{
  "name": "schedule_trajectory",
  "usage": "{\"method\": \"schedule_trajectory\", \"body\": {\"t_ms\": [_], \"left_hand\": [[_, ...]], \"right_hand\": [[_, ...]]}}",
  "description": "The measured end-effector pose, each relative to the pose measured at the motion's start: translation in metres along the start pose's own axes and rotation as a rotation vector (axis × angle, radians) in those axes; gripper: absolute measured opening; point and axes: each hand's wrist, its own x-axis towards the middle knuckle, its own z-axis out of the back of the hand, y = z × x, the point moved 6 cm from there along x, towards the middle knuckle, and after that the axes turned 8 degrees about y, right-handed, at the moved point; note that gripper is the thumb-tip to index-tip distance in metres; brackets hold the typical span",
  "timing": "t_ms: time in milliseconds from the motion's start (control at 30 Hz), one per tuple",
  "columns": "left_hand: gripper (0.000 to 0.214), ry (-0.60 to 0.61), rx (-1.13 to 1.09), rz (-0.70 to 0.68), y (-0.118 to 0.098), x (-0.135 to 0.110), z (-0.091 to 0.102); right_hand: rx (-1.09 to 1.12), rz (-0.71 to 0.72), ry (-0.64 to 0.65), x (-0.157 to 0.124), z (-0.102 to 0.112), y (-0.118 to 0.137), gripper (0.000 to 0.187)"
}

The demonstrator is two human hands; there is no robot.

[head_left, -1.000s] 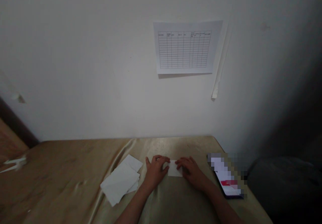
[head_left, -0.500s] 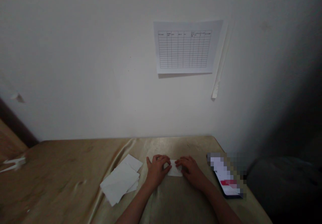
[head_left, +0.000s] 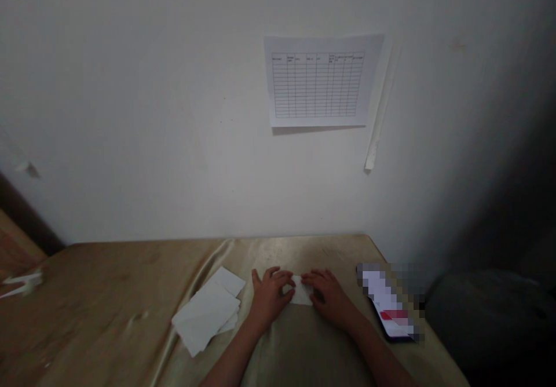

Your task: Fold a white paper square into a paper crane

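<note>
A small folded white paper (head_left: 301,294) lies on the tan cloth-covered table (head_left: 130,294). My left hand (head_left: 269,294) presses on its left edge with curled fingers. My right hand (head_left: 328,293) rests on its right edge, fingers bent down onto the paper. Both hands nearly meet over the sheet and cover much of it.
A loose stack of white papers (head_left: 208,311) lies to the left of my left hand. A phone with a lit screen (head_left: 388,311) sits at the table's right edge. A printed grid sheet (head_left: 319,83) hangs on the white wall. A white object (head_left: 24,283) lies at far left.
My hands have drawn closer together over the small paper, so less of it shows. The view has barely shifted.
</note>
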Motion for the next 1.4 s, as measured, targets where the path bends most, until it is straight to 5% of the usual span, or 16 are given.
{"method": "schedule_trajectory", "body": {"t_ms": [333, 933, 1400], "left_hand": [[0.015, -0.053, 0.068, -0.026, -0.001, 0.002, -0.001], [0.013, 0.001, 0.125, 0.002, -0.011, -0.004, 0.001], [0.054, 0.048, 0.143, -0.012, -0.017, -0.009, -0.004]], "right_hand": [[0.023, 0.021, -0.121, 0.003, 0.007, 0.007, 0.028], [0.009, -0.126, -0.169, 0.019, 0.0, -0.013, 0.013], [0.005, -0.129, -0.17, 0.021, 0.0, -0.014, 0.014]]}}
